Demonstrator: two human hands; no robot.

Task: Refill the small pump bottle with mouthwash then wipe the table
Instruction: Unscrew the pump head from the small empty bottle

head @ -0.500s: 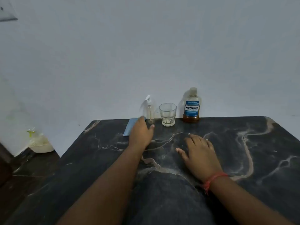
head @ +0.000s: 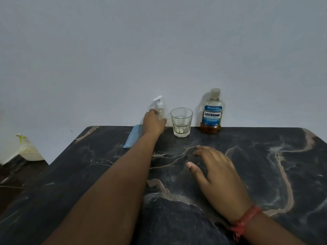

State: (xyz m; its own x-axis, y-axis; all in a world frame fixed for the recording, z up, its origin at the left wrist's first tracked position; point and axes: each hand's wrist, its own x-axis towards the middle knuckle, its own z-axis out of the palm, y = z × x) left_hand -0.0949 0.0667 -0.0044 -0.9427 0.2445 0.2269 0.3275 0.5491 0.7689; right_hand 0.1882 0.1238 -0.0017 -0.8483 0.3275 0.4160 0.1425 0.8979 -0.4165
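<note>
The small clear pump bottle (head: 160,107) with a white pump head stands at the far edge of the dark marble table (head: 265,165), against the wall. My left hand (head: 153,124) is stretched out to it, fingers and thumb curled round its lower body. The Listerine mouthwash bottle (head: 212,114), capped, with a little amber liquid at the bottom, stands further right. My right hand (head: 218,175) lies low over the middle of the table, fingers spread and relaxed, holding nothing. A folded blue cloth (head: 132,138) lies just left of my left wrist.
A clear drinking glass (head: 181,122) stands between the pump bottle and the mouthwash bottle, close to my left thumb. A pale plastic basket (head: 28,151) with a green-topped item sits on a lower surface at the far left. A plain wall rises right behind the table.
My left hand has reached forward from the table surface and closed round the pump bottle. My right hand has lifted slightly and spread its fingers.
</note>
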